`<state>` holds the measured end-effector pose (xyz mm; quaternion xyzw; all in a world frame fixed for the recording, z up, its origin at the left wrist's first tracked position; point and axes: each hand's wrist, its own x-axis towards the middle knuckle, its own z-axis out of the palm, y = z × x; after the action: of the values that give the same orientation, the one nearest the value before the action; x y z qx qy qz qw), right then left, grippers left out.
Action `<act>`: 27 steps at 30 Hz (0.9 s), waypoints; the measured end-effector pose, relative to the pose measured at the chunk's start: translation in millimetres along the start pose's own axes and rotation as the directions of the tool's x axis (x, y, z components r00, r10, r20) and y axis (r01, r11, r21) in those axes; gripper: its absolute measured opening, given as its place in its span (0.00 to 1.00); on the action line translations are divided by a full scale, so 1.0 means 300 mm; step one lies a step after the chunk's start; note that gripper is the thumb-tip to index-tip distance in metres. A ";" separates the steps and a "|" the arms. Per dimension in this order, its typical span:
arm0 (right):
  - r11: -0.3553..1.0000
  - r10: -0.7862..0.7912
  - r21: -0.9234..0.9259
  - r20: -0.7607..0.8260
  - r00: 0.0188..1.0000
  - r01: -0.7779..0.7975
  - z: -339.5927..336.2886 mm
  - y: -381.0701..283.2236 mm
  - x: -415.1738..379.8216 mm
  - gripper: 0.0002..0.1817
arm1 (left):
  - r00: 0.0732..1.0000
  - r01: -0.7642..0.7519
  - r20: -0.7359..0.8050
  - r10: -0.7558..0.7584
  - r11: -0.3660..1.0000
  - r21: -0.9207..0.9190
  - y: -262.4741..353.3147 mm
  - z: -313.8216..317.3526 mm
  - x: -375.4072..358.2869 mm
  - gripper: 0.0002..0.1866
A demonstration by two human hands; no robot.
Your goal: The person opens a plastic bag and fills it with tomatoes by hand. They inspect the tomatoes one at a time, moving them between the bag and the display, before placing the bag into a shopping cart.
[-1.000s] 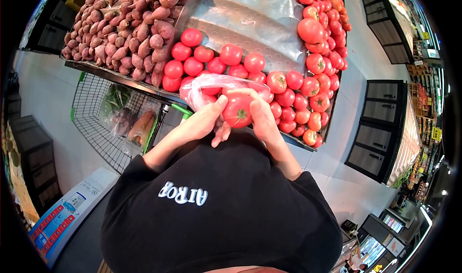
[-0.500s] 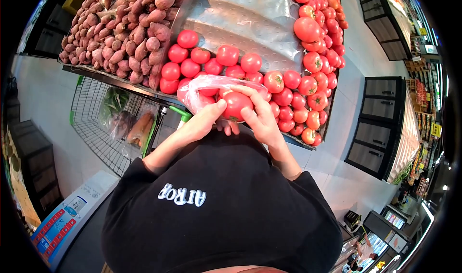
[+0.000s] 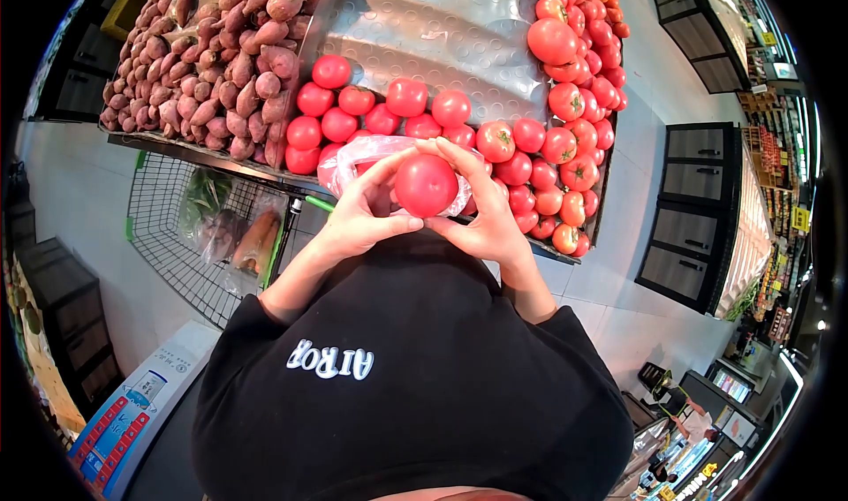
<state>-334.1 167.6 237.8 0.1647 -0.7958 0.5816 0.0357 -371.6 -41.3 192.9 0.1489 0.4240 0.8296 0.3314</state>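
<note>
A round red tomato (image 3: 426, 185) is held up in front of my chest between both hands. My left hand (image 3: 362, 214) cups its left side, thumb under it and fingers over the top. My right hand (image 3: 481, 210) grips its right side. Behind the tomato a thin clear plastic bag (image 3: 353, 155) with tomatoes inside hangs from my hands. Beyond it is the metal display bin (image 3: 442, 33) lined with loose tomatoes (image 3: 565, 139).
Sweet potatoes (image 3: 212, 60) fill the bin at left. A wire shopping cart (image 3: 190, 236) with bagged vegetables stands at lower left. Dark cabinets (image 3: 698, 227) line the aisle on the right, and store shelves run along the far right.
The tomato has been turned in my hands: its green stem end showed before, now a smooth red side faces me. It has also risen slightly toward the bag.
</note>
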 end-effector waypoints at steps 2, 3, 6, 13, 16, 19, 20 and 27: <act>1.000 0.002 -0.031 -0.008 1.000 -0.002 0.000 0.000 -0.004 0.46 | 1.000 -0.016 0.008 0.016 1.000 0.003 0.007 0.011 0.007 0.50; 0.996 -0.013 -0.087 -0.005 1.000 0.013 -0.001 -0.001 -0.002 0.46 | 1.000 -0.023 0.013 0.023 1.000 0.003 0.009 0.014 0.011 0.51; 0.962 -0.070 -0.262 0.012 0.998 0.070 -0.008 -0.001 0.003 0.44 | 1.000 -0.004 0.017 0.003 0.998 0.068 0.001 0.007 0.005 0.53; 0.884 -0.049 -0.468 -0.069 0.996 0.011 -0.065 0.092 0.031 0.40 | 0.997 -0.081 0.032 0.075 0.879 0.470 -0.020 0.001 0.006 0.48; 0.765 -0.033 -0.624 -0.286 0.958 -0.160 -0.156 0.235 0.053 0.37 | 0.995 -0.093 0.037 0.090 0.755 0.649 -0.018 -0.038 0.008 0.34; 0.648 -0.073 -0.705 -0.435 0.898 -0.288 -0.238 0.397 0.080 0.37 | 0.995 -0.076 0.019 0.095 0.650 0.756 -0.004 -0.042 0.005 0.26; 0.635 -0.055 -0.703 -0.453 0.890 -0.319 -0.257 0.451 0.087 0.37 | 0.995 -0.084 0.034 0.096 0.592 0.801 0.003 -0.051 0.002 0.25; 0.593 0.046 -0.740 -0.361 0.931 -0.316 -0.262 0.582 0.123 0.39 | 0.995 -0.077 0.088 -0.036 0.250 0.965 0.006 -0.079 -0.031 0.21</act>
<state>-432.5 280.2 112.7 -0.0423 -0.9665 0.1910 0.1663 -378.1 -62.6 180.7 0.3641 0.8254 0.3924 0.1791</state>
